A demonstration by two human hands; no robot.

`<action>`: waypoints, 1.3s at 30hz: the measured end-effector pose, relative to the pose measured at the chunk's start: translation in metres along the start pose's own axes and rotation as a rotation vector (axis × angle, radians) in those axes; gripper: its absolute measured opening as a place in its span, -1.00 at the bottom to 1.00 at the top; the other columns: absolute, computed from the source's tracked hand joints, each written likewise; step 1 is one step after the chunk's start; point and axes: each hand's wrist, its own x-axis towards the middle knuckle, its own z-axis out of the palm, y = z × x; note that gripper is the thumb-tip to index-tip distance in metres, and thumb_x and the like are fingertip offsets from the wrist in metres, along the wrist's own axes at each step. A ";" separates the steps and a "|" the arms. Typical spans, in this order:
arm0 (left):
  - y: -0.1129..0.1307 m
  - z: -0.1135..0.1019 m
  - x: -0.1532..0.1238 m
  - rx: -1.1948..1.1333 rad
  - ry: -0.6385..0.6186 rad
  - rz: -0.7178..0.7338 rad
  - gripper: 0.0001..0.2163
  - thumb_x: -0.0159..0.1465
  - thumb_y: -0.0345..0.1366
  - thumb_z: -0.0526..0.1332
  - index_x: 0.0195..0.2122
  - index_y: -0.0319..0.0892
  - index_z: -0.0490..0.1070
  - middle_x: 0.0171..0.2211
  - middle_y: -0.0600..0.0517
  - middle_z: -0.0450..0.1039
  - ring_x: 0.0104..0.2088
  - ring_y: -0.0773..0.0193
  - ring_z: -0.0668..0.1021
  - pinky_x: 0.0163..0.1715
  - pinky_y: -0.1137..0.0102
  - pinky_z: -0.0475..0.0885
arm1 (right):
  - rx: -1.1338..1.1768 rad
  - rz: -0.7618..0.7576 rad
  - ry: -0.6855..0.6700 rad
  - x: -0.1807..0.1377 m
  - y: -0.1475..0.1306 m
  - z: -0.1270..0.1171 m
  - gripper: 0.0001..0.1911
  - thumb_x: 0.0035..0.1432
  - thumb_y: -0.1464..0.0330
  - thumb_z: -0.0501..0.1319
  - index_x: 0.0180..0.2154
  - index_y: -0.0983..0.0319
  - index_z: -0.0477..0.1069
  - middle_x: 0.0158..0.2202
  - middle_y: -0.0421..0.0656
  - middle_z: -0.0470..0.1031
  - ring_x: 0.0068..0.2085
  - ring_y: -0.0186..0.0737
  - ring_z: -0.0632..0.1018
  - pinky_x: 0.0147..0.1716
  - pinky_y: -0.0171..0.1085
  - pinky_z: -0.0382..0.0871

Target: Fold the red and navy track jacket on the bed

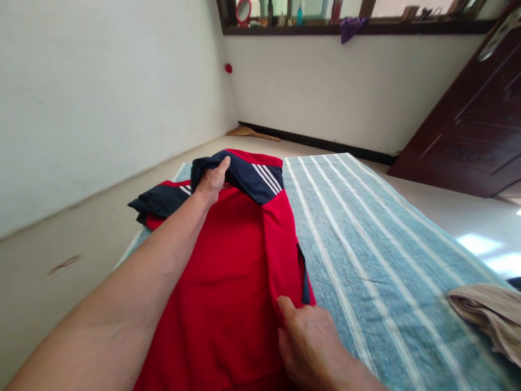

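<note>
Left hand [212, 182] grasps the red-and-navy striped jersey's [228, 271] far shoulder; right hand [311, 342] pinches its near right fold (on the blue striped bedsheet [366, 233]).

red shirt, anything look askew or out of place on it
Yes: the red shirt has its right side folded in, while the navy sleeve on the left sticks out bunched past the striped sheet edge.

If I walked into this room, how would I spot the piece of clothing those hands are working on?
Look for the blue sheet with white stripes spread flat in the middle of the room. On its left side lies a red shirt, with the left hand at its top and the right hand on its folded edge. Unlike the beige cloth nearby, it has navy shoulders with white stripes.
</note>
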 end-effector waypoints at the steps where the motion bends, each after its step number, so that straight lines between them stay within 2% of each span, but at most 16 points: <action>1: -0.003 -0.006 0.000 0.005 -0.012 -0.013 -0.70 0.27 -0.12 0.23 -0.13 -0.27 0.39 -0.22 -0.02 0.50 -0.19 0.18 0.51 -0.17 0.07 0.47 | 0.002 -0.006 -0.004 0.003 -0.004 0.003 -0.53 0.01 0.48 0.11 0.02 0.35 0.31 -0.35 0.04 0.57 -0.33 0.06 0.59 -0.39 -0.15 0.41; 4: -0.014 -0.018 -0.001 0.013 -0.037 -0.059 -0.65 0.27 -0.11 0.24 -0.07 -0.28 0.35 -0.18 -0.05 0.49 -0.20 0.17 0.50 -0.19 0.00 0.45 | -0.004 -0.014 -0.015 0.009 -0.011 0.010 -0.51 0.00 0.49 0.11 0.03 0.39 0.29 -0.37 0.06 0.57 -0.35 0.07 0.59 -0.38 -0.09 0.44; 8: -0.019 -0.023 0.000 0.010 -0.038 -0.083 -0.62 0.28 -0.10 0.22 -0.02 -0.28 0.32 -0.13 -0.06 0.47 -0.20 0.17 0.49 -0.18 -0.03 0.44 | -0.030 -0.028 -0.007 0.011 -0.014 0.019 -0.49 -0.03 0.50 0.12 0.03 0.43 0.29 -0.39 0.08 0.56 -0.38 0.03 0.59 -0.42 -0.13 0.44; 16: -0.012 -0.016 0.008 -0.009 -0.057 -0.076 -0.65 0.30 -0.11 0.20 -0.06 -0.30 0.33 -0.18 -0.02 0.48 -0.24 0.23 0.49 -0.13 -0.04 0.43 | -0.057 -0.048 0.034 0.015 -0.017 0.031 -0.35 -0.01 0.47 0.14 0.16 0.47 0.16 -0.40 0.07 0.56 -0.43 -0.03 0.57 -0.42 -0.17 0.42; 22: -0.009 -0.010 0.010 -0.009 -0.068 -0.066 -0.64 0.33 -0.17 0.18 0.02 -0.34 0.25 -0.15 -0.03 0.43 -0.21 0.25 0.47 -0.11 -0.07 0.39 | -0.008 -0.072 0.040 0.014 -0.017 0.024 -0.37 0.02 0.45 0.12 0.16 0.44 0.16 -0.39 0.02 0.56 -0.40 -0.02 0.58 -0.39 -0.18 0.43; 28: -0.014 -0.008 0.010 0.003 -0.053 -0.076 -0.67 0.32 -0.20 0.19 0.02 -0.29 0.24 -0.19 0.03 0.45 -0.23 0.29 0.48 -0.12 0.02 0.43 | 0.012 -0.102 0.003 0.016 -0.015 0.025 -0.38 0.05 0.47 0.06 0.18 0.46 0.12 -0.38 0.06 0.56 -0.38 0.05 0.59 -0.37 -0.06 0.45; 33: -0.014 -0.012 0.011 0.019 -0.021 -0.054 -0.72 0.29 -0.23 0.21 -0.05 -0.28 0.31 -0.22 -0.01 0.48 -0.24 0.21 0.52 -0.20 0.06 0.48 | -0.017 -0.105 -0.035 0.017 -0.017 0.030 -0.34 0.04 0.49 0.08 0.21 0.46 0.09 -0.38 0.06 0.57 -0.39 0.03 0.59 -0.36 -0.07 0.46; 39: -0.008 -0.022 0.018 0.216 -0.070 0.010 -0.72 0.25 -0.19 0.19 -0.07 -0.22 0.39 -0.19 -0.06 0.53 -0.22 0.13 0.58 -0.29 0.24 0.54 | -0.052 -0.113 -0.104 0.022 -0.024 0.030 -0.24 -0.04 0.51 0.12 0.24 0.47 0.05 -0.31 0.12 0.57 -0.36 0.04 0.60 -0.37 -0.11 0.48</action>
